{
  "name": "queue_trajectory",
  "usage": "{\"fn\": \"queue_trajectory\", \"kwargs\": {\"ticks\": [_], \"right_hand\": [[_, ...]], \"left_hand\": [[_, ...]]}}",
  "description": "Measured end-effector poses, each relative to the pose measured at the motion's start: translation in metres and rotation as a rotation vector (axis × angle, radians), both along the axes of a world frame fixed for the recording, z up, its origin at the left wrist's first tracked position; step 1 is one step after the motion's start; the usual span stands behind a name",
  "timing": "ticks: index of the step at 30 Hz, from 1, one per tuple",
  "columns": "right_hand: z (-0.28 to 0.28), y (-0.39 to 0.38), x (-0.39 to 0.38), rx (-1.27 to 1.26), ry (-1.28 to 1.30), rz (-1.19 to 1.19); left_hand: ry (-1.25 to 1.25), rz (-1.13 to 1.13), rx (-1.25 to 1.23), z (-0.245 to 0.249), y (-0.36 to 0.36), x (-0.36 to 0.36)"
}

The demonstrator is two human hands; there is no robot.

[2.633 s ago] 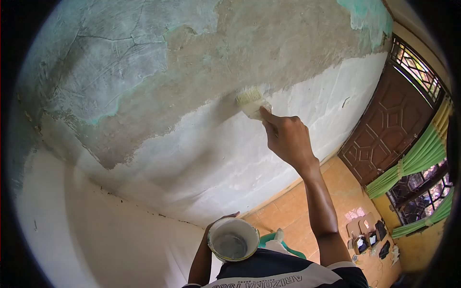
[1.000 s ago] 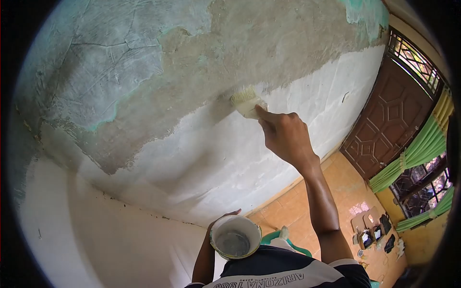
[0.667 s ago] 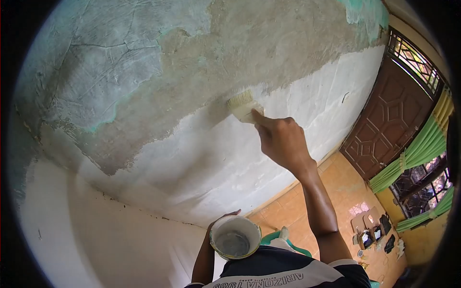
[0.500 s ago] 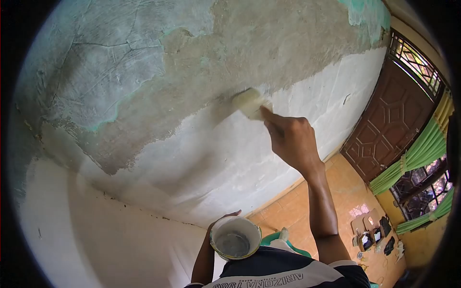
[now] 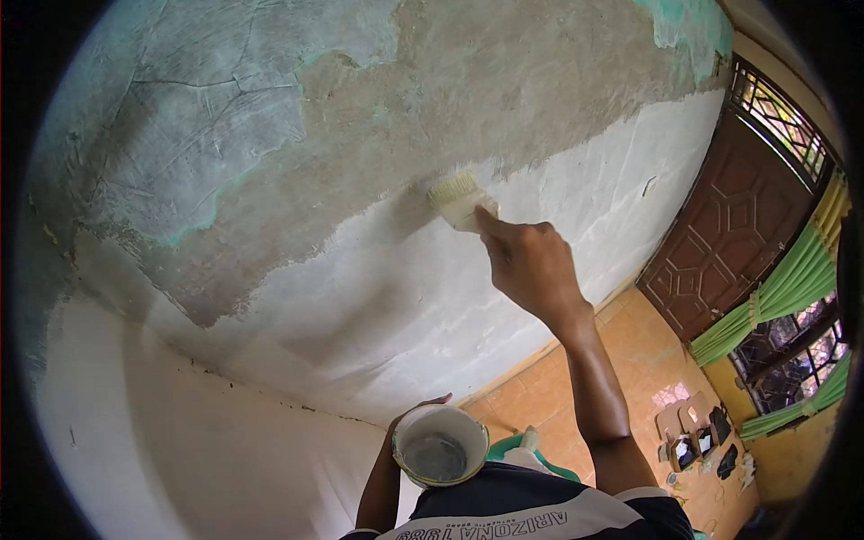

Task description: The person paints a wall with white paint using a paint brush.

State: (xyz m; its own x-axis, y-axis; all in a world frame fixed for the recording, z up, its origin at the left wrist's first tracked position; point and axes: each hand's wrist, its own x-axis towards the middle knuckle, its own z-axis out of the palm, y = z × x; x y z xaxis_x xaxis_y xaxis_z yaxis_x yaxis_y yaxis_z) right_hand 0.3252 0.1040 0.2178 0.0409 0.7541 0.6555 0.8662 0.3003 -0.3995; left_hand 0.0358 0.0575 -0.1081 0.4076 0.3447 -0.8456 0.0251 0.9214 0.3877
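A wide, pale paintbrush is gripped in my right hand, its bristles against the wall at the border between white paint and bare grey-brown plaster. White paint covers the lower wall. Against my body, my left hand holds a small bucket from its far left side; most of its fingers are hidden behind the bucket. Some greyish-white stuff lies at the bottom of the bucket.
At the right stand a brown panelled door and a window with green curtains. Boxes and dark items lie on the orange tiled floor. Part of a green object shows just beyond the bucket.
My right hand and the brush have moved a little left and slightly down along the paint border. My left hand and the bucket have stayed nearly in place.
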Motion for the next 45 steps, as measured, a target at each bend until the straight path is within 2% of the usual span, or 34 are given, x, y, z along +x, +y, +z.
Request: {"fn": "queue_trajectory", "kwargs": {"ticks": [2, 4, 6, 9, 10, 13, 14, 16, 17, 19, 22, 25, 28, 29, 30, 31, 34, 38, 40, 41, 43, 44, 45], "right_hand": [[-0.009, -0.001, -0.003, -0.121, 0.028, 0.001], [-0.028, -0.002, 0.001, -0.119, 0.042, 0.014], [-0.040, -0.005, 0.006, -0.187, 0.022, 0.008], [-0.030, -0.010, 0.021, -0.138, 0.026, 0.027], [-0.024, -0.008, 0.024, -0.048, 0.051, 0.007], [0.017, -0.009, 0.029, -0.021, 0.151, -0.094], [0.014, -0.004, 0.032, -0.025, 0.151, -0.094], [-0.005, 0.012, 0.037, 0.046, -0.003, -0.041], [-0.016, 0.017, 0.036, 0.018, 0.031, -0.041], [-0.029, 0.014, 0.036, -0.030, 0.014, -0.051], [-0.037, 0.004, 0.040, -0.163, 0.027, -0.058], [-0.028, -0.002, 0.054, -0.129, 0.024, -0.028], [-0.006, 0.003, 0.059, -0.058, 0.154, -0.074], [-0.007, 0.012, 0.061, 0.054, 0.140, -0.053], [-0.012, 0.019, 0.063, 0.168, 0.125, -0.031], [-0.025, 0.028, 0.066, 0.120, 0.045, -0.008], [-0.052, 0.027, 0.066, 0.004, 0.065, 0.021], [-0.079, 0.017, 0.081, 0.016, 0.139, 0.097], [-0.077, 0.016, 0.082, 0.138, 0.318, 0.062], [-0.072, 0.021, 0.083, 0.203, 0.315, 0.057], [-0.067, 0.037, 0.079, 0.263, 0.337, 0.083], [-0.064, 0.045, 0.077, 0.326, 0.360, 0.104], [-0.061, 0.051, 0.076, 0.267, 0.265, 0.084]], "left_hand": [[0.010, 0.046, 0.064, 0.005, -0.001, -0.001], [-0.098, -0.058, -0.146, 0.015, 0.004, 0.000], [-0.105, -0.054, -0.158, 0.024, 0.001, 0.001], [-0.098, -0.051, -0.124, 0.016, 0.001, -0.002], [-0.086, -0.052, -0.087, 0.012, 0.001, -0.002], [-0.087, 0.000, -0.155, 0.043, -0.007, 0.004], [-0.086, 0.001, -0.159, 0.037, -0.007, 0.003], [-0.041, 0.038, -0.114, 0.020, -0.005, 0.002], [-0.040, 0.037, -0.115, 0.031, -0.009, 0.005], [-0.017, 0.048, 0.159, 0.063, -0.019, 0.014], [-0.006, 0.049, 0.124, 0.052, -0.015, 0.018], [0.009, 0.041, 0.082, 0.036, -0.020, 0.017], [0.021, 0.027, 0.037, 0.033, -0.005, 0.036], [0.027, 0.020, 0.019, 0.029, -0.005, 0.037], [0.034, 0.015, 0.003, 0.028, 0.000, 0.043], [0.040, 0.010, -0.012, 0.028, 0.007, 0.051], [0.062, 0.005, -0.048, 0.016, 0.007, 0.059], [0.077, 0.021, -0.083, 0.006, 0.002, 0.060], [-0.102, 0.185, 0.475, 0.012, -0.026, 0.059], [-0.102, 0.191, 0.474, 0.025, -0.029, 0.066], [0.000, 0.245, 0.263, 0.050, -0.026, 0.081], [0.003, 0.247, 0.264, 0.046, -0.020, 0.085], [0.082, 0.214, 0.125, 0.038, -0.010, 0.089]]}}
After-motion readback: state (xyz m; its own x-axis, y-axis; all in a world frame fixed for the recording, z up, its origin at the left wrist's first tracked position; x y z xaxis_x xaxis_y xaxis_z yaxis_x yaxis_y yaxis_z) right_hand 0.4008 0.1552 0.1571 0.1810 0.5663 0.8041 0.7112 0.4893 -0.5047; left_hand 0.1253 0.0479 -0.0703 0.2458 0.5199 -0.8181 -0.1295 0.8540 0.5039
